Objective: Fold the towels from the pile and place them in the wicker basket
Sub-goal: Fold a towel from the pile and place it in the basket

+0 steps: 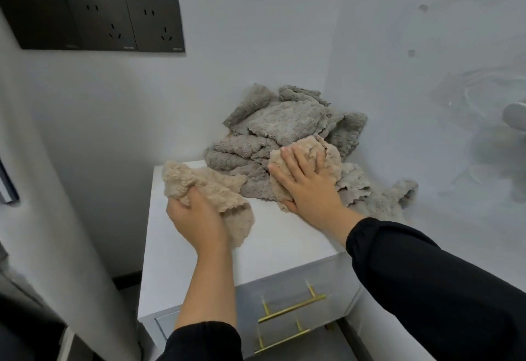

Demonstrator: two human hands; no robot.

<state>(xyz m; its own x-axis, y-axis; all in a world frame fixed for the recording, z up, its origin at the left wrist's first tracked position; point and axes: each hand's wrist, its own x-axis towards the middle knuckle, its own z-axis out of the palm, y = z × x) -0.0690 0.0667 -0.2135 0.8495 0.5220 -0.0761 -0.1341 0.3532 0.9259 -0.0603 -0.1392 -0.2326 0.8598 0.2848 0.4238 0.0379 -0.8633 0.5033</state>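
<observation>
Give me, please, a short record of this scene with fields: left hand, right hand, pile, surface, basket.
left hand: grips a crumpled beige fluffy towel
right hand: flat, fingers straight, on beige fluffy cloth atop the pile
pile: grey fluffy towels, unfolded, against the wall
surface: white cabinet top
wicker basket: not in view

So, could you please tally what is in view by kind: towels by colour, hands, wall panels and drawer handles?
beige towels: 2
hands: 2
dark wall panels: 3
brass drawer handles: 2
Total: 9, leaving out the grey towel pile, whose towels cannot be told apart.
</observation>
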